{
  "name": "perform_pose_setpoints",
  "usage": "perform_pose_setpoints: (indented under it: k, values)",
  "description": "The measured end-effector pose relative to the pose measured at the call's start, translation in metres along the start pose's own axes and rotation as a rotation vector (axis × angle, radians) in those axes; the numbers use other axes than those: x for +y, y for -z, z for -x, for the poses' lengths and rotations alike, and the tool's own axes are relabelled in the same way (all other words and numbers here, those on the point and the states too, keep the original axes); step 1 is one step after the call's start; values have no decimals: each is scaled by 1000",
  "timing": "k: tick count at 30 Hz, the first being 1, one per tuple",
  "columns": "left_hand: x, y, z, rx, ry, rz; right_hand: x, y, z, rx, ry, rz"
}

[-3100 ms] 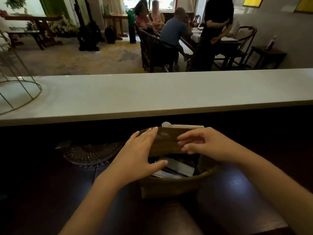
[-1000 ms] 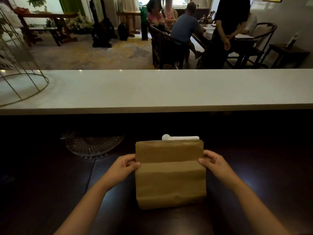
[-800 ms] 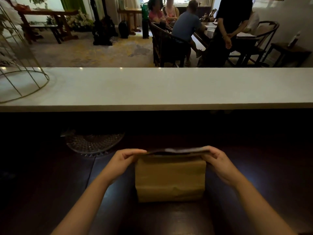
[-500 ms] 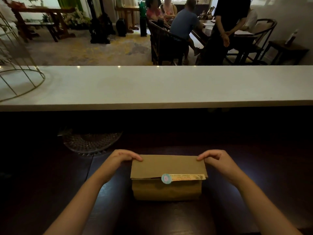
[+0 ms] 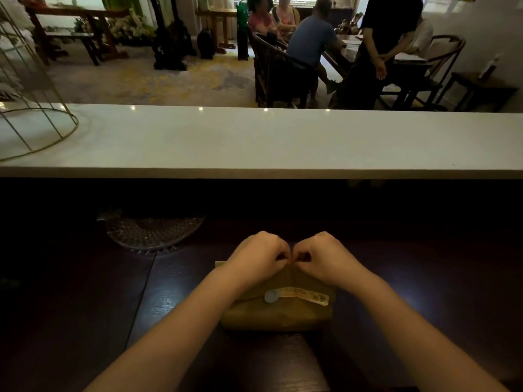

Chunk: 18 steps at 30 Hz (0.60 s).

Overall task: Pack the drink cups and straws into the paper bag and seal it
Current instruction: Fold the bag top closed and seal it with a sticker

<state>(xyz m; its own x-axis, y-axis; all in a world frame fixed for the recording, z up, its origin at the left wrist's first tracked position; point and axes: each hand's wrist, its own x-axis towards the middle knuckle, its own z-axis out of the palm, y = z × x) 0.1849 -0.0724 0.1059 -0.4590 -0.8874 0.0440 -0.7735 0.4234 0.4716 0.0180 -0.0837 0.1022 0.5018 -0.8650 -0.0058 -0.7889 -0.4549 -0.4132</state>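
- A brown paper bag (image 5: pixel 278 315), its top folded forward and down, sits on the dark wooden work surface (image 5: pixel 85 321) at about 6 o'clock in the view.
- A pale printed sticker strip with a round blue-white dot at its left end (image 5: pixel 297 295) lies across the edge of the folded flap, on the side facing the camera.
- The left hand (image 5: pixel 256 257) rests on the far top of the bag at 11 o'clock from the sticker, fingers curled under into a loose fist pressing on the fold.
- The right hand (image 5: pixel 325 257) sits at 1 o'clock from the sticker, curled the same way; whether either hand pinches paper cannot be told.
- The two hands' knuckles nearly touch over the bag's middle.
- A round clear patterned glass dish (image 5: pixel 154 232) lies at 10 o'clock from the bag, well apart.
- A long white counter (image 5: pixel 268 140) runs across at 12 o'clock, beyond the dark surface.
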Motion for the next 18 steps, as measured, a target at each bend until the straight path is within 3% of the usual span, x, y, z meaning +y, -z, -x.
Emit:
perform_pose_setpoints:
  k: [7,18]
  values:
    - [-24,8,6,-124,24,55,8,1,6,-46,-69,-114]
    - [-66,12,34,-155,200,159,43,5,20,-100,-197,-163]
